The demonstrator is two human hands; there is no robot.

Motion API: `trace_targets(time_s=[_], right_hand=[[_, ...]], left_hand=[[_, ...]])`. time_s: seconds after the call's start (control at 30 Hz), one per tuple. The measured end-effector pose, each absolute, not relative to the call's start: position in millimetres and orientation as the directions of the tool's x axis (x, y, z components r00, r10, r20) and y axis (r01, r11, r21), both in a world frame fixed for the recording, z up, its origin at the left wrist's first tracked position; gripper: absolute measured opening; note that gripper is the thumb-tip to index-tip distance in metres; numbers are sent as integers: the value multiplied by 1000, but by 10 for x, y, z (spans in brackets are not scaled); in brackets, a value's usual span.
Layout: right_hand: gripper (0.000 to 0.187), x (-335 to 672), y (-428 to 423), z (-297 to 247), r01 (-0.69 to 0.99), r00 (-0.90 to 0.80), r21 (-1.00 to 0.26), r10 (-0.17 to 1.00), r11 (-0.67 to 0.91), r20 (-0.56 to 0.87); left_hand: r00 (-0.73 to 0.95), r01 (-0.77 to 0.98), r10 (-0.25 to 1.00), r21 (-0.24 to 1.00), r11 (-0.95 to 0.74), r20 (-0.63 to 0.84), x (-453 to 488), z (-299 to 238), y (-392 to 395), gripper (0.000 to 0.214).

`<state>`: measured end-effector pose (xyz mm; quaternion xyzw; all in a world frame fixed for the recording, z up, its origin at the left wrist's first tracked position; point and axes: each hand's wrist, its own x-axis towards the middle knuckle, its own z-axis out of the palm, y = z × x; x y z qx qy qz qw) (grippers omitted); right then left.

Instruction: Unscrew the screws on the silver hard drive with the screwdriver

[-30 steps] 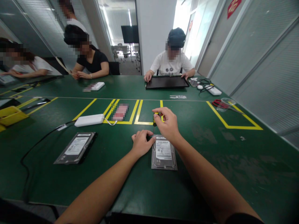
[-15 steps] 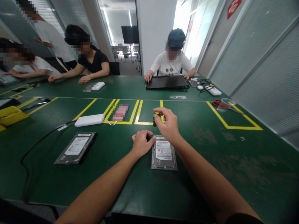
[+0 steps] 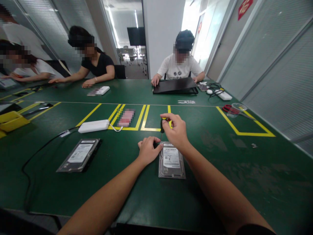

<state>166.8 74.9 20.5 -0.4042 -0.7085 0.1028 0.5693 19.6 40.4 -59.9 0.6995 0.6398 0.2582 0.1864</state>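
A silver hard drive (image 3: 170, 160) lies label up on the green table in front of me. My right hand (image 3: 175, 129) is closed around the dark handle of a small screwdriver (image 3: 162, 125) with a yellow end. The screwdriver stands nearly upright, its thin shaft pointing down at the drive's far left corner. At that same corner, my left hand (image 3: 149, 149) grips the drive's edge, with thumb and forefinger close to the shaft. Whether a screw sits under the tip is too small to see. A second hard drive (image 3: 79, 155) rests to the left.
Beyond the second drive lie a white power strip (image 3: 93, 126), its black cable (image 3: 36, 151) and a phone (image 3: 126, 117). Red-handled scissors (image 3: 230, 108) and a clear plastic cup (image 3: 238, 109) are at the right. Across the table, a person holds a flat black panel (image 3: 174, 85).
The screwdriver's handle has shifted very slightly in my right hand; my left hand has stayed put. Opposite, the person has tilted up part of the black panel. A standing person has moved left.
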Motion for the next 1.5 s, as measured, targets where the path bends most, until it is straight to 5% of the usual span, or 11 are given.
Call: trace_targets(time_s=[0.27,1.5], right_hand=[[10,1656,739,207,465,-30,-590,677,661,735],[18,1655,738,203,447,-33,-596,678,667,735]], left_hand=[[49,803,992,587,-107,114,202,-579,405,19],[43,808,993,580,-98,108,209,-573,401,20]])
